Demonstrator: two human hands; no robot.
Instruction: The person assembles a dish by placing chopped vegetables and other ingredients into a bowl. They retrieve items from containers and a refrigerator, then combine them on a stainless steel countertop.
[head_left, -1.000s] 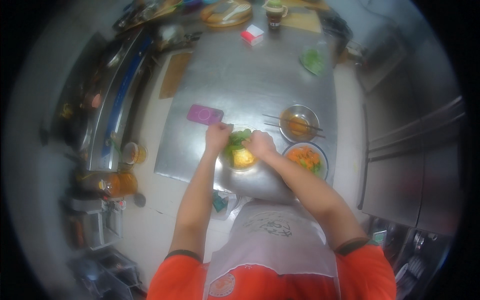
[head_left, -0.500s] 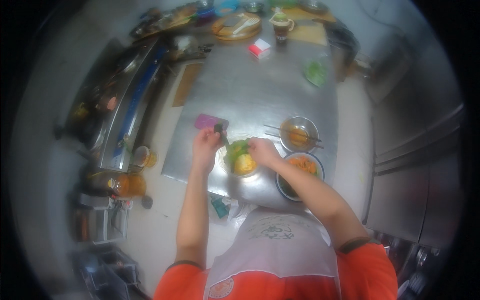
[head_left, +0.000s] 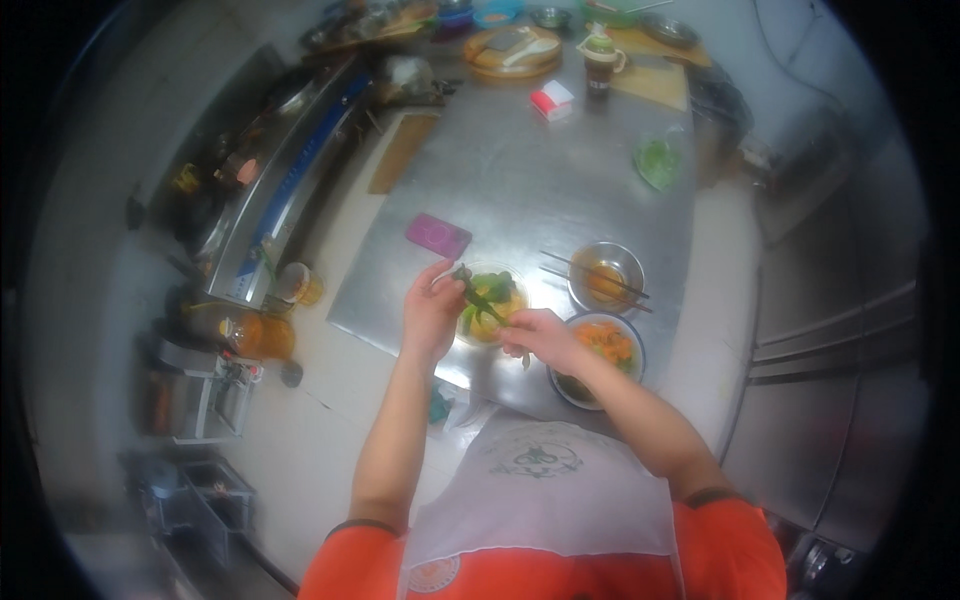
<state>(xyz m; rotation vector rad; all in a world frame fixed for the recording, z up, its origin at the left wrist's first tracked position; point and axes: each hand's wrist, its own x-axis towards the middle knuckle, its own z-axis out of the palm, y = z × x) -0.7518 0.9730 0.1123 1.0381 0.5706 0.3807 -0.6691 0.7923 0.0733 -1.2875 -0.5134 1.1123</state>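
Note:
My left hand is closed on the dark upper end of a long green vegetable strip, whose exact kind is too blurred to tell. The strip slants down to my right hand, which pinches its lower end. Both hands hover over the near part of the table. Beneath the strip sits a clear round bowl holding green leafy pieces and something yellow, egg-like. Close to my right forearm stands a white bowl with a dark rim, filled with orange shreds and greens.
Two chopsticks lie across a steel bowl of yellow-orange liquid. A purple phone-like slab lies on the steel table. Farther back are a red-and-white box, a lidded jug and a green bag. A stove runs along the left.
The green strip, upright in my left hand before, is now stretched slantwise between both hands. My right hand has come down from the bowl's greens toward its near right side. The whole view has shifted.

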